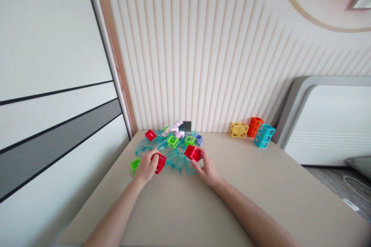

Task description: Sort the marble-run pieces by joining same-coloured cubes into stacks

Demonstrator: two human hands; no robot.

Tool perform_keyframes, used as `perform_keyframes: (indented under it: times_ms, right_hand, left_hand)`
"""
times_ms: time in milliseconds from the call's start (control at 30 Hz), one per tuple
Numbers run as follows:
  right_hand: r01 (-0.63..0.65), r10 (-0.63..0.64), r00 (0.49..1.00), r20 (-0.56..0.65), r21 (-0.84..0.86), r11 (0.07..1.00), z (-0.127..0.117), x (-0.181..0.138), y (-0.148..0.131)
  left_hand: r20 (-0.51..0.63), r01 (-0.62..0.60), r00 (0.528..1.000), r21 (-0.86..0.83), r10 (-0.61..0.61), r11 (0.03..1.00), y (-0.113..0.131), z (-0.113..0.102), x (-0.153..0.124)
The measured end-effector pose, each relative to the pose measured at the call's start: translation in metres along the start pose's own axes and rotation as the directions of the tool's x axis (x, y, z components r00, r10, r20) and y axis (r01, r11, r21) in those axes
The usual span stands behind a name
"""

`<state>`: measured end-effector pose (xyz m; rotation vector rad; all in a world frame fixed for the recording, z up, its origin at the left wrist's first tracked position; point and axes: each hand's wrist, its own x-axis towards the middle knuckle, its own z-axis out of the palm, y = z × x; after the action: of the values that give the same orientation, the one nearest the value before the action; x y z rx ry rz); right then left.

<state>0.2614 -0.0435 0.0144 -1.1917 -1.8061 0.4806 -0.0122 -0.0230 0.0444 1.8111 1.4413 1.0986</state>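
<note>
My left hand [147, 166] is closed around a red open-frame cube [160, 162] on the beige table [203, 208]. My right hand [207, 169] pinches another red cube [193, 153] at the end of a clear teal curved track piece [179, 161]. Behind them lie more teal track pieces [146, 144] with a third red cube [150, 135], two green cubes [172, 141], a blue cube [198, 139] and a pale pink part [175, 129]. A green cube [135, 164] sits just left of my left hand.
At the back right of the table, against the ribbed wall, stand a yellow cube [238, 129], an orange block [255, 126] and a teal block [264, 135]. A white cabinet [327, 123] stands to the right, a panelled wall [52, 115] to the left.
</note>
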Motion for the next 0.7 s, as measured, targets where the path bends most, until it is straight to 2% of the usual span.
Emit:
perform_keyframes:
  times_ms: [100,267,433,700]
  right_hand:
    - [-0.008,0.008,1.0,0.001,-0.007,1.0,0.0,0.0,0.0]
    - [0.015,-0.015,1.0,0.002,-0.013,1.0,-0.001,0.0,-0.003]
    - [0.014,-0.014,1.0,0.024,-0.015,1.0,-0.002,0.001,-0.006]
    - [0.032,-0.032,0.999,0.038,-0.005,0.999,0.0,0.001,-0.003]
  left_hand:
    - [-0.083,0.009,0.996,-0.116,-0.019,0.993,-0.002,0.002,0.001]
    - [-0.183,-0.008,0.983,-0.17,-0.024,0.985,-0.002,0.005,0.003]
    - [-0.148,0.038,0.985,-0.325,-0.09,0.945,0.003,0.009,0.005]
    - [-0.09,0.083,0.988,-0.393,-0.128,0.916,0.01,0.01,0.001]
